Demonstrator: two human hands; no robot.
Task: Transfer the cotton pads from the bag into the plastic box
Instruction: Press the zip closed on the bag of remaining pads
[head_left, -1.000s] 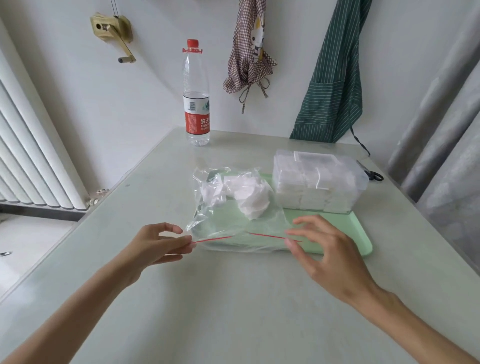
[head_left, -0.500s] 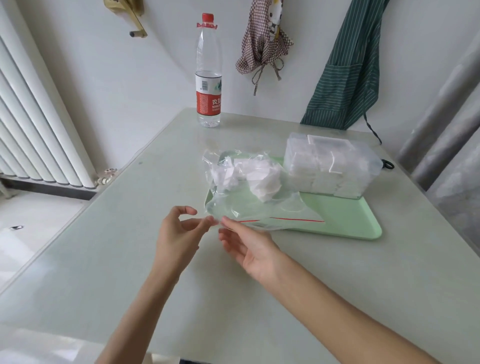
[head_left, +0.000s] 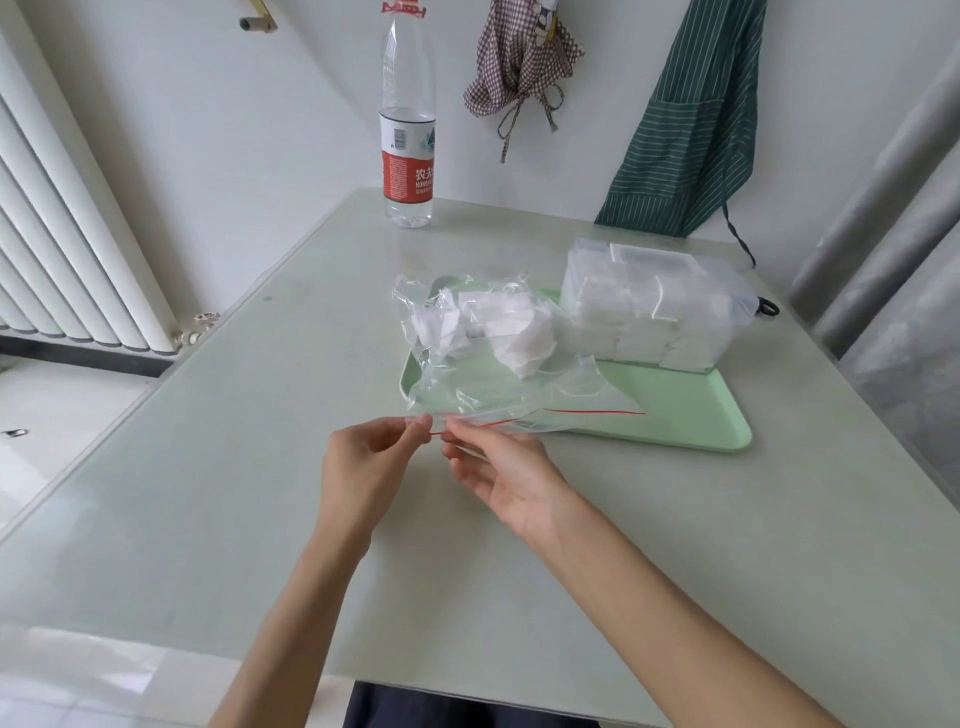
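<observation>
Cotton pads (head_left: 511, 335), white and loosely bunched, sat inside the clear bag (head_left: 483, 379), toward its far end. From the head view, the only one I had, I logged the bag lying across the left part of a pale green tray (head_left: 691, 415), its red-lined zip edge running along the tray's near rim and overhanging the table (head_left: 208, 467) at the left corner.

Left hand (head_left: 366, 462): thumb and fingertips pinched on the bag's near-left corner, right at the red line.

Right hand (head_left: 501, 475): palm turned up, fingertips pinched on the same edge just beside the left hand, the two nearly touching.

Plastic box (head_left: 652, 312): clear, upright on the far right part of the tray, just beside the bag, with white pads stacked inside. I could not tell how its lid stood.

Other items: a water bottle (head_left: 408, 135) with a red label near the table's far edge; a green striped apron (head_left: 691, 135) and a checked cloth (head_left: 519, 57) hanging on the wall; a white radiator (head_left: 62, 234) at left.
</observation>
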